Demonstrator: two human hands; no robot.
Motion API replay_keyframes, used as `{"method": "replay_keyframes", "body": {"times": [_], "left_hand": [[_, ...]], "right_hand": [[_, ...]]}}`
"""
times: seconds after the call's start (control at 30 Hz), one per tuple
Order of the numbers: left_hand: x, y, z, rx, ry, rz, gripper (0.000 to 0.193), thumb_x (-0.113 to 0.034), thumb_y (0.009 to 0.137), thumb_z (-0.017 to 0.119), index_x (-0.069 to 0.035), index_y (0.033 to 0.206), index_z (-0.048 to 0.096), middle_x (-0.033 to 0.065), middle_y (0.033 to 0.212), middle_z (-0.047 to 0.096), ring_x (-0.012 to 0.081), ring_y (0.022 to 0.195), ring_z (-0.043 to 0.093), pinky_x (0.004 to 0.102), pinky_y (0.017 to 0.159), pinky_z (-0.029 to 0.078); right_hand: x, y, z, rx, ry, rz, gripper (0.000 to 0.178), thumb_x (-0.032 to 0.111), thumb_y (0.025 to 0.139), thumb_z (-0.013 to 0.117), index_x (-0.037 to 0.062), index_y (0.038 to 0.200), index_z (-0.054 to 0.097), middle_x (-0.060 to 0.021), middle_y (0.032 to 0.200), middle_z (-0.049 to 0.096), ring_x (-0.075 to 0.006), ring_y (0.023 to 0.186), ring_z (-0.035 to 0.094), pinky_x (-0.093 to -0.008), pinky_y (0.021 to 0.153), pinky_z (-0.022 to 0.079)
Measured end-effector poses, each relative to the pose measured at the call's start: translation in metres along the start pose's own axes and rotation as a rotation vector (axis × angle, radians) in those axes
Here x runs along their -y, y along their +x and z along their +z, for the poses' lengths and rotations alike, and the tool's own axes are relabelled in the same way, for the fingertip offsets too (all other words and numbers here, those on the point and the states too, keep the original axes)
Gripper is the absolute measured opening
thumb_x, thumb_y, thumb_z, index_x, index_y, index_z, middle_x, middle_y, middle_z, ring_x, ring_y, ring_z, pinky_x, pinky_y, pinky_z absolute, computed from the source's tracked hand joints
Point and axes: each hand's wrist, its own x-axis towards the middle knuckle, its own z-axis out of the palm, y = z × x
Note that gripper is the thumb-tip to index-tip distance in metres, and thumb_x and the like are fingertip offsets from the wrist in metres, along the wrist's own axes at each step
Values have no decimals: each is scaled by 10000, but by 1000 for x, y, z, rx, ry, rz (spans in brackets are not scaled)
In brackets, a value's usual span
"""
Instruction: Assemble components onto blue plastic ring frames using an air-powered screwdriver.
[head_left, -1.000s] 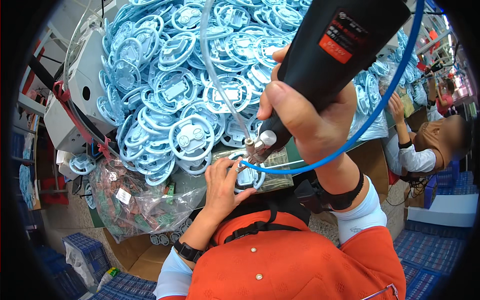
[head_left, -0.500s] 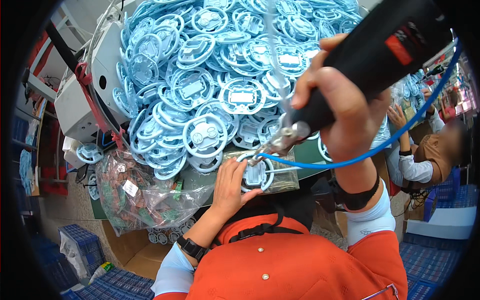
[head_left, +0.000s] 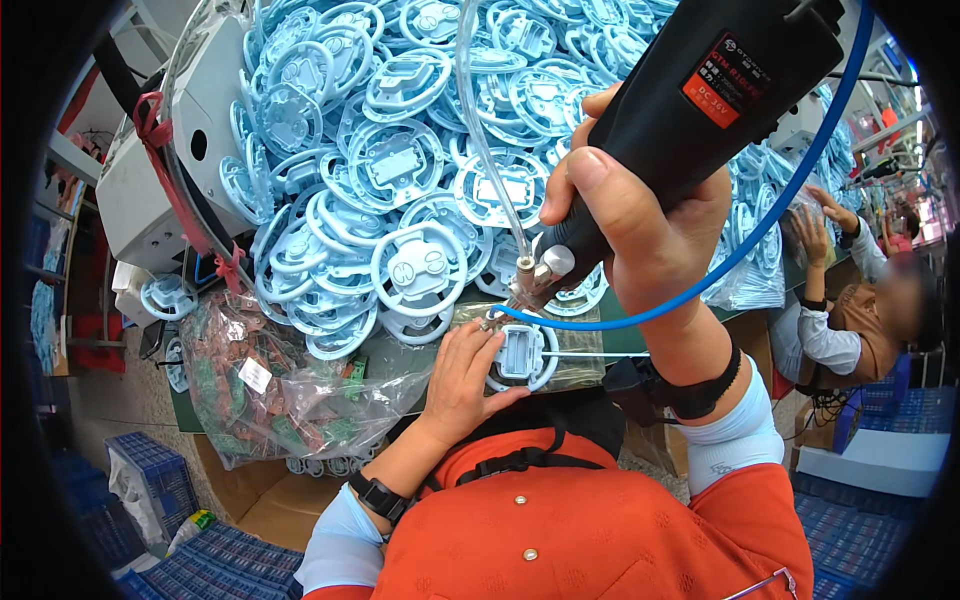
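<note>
In front of me a light-blue plastic ring-shaped part like a toy steering wheel (head_left: 537, 378) lies back side up, its rectangular compartment showing. My left hand (head_left: 462, 375) grips its left side, fingers over the upper rim and thumb at the lower edge. My right hand (head_left: 640, 215) is wrapped round a black power screwdriver (head_left: 690, 110), tilted with its metal nose down at the part's upper left. The tip is partly hidden behind my left fingers. A clear tube (head_left: 485, 150) and a blue hose (head_left: 690, 322) run to the nose. A thin white rod (head_left: 600, 354) extends from the part's right side.
A large heap of similar light-blue parts (head_left: 420, 265) covers the table beyond my hands. At left, a clear bag of green and reddish circuit boards (head_left: 290, 385) lies near a grey machine (head_left: 165, 170). Another person (head_left: 850, 300) works at right. Blue crates (head_left: 150, 490) stand below left.
The screwdriver has shifted left and its nose now points at the part's upper left. The part has moved slightly right and toward me, with my left hand still on it.
</note>
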Motion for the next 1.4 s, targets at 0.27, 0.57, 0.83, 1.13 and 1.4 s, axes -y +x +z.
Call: {"method": "replay_keyframes", "body": {"times": [0.27,0.57,0.83,1.13,1.4], "left_hand": [[-2,-1,-2,10,0,6,773,-280,610,894,20,1240,561,191,1216,557,405,1178,532,523,998,428],[1,-4,8,-111,30,-25,1113,-314,624,901,73,1460,277,193,1214,582,384,1141,548,493,969,421],[6,4,14,-78,80,-91,1258,-376,574,923,60,1503,196,164,1231,586,331,1179,541,480,1016,363],[11,-3,19,-61,133,-96,1174,-463,593,900,59,1449,290,227,1345,494,357,1241,492,491,1045,346],[11,-3,17,-61,92,-129,938,-465,624,887,32,1299,466,203,1254,538,365,1201,503,501,1019,359]], "right_hand": [[-7,-4,-1,-3,63,-26,276,9,837,629,-44,1095,546,-93,833,605,-180,624,637,-311,598,533],[23,2,-9,-55,78,-14,302,72,872,582,-53,1142,528,-103,804,576,-184,600,604,-313,593,512],[32,-14,10,96,22,-24,355,1,841,608,-42,1178,506,-109,832,590,-202,640,635,-321,615,520],[10,-9,29,-60,88,45,296,97,760,767,24,959,560,12,673,589,-62,585,560,-242,528,449],[7,-8,26,60,-22,1,278,22,860,662,-59,1107,562,-72,776,624,-154,633,639,-294,609,527]]}}
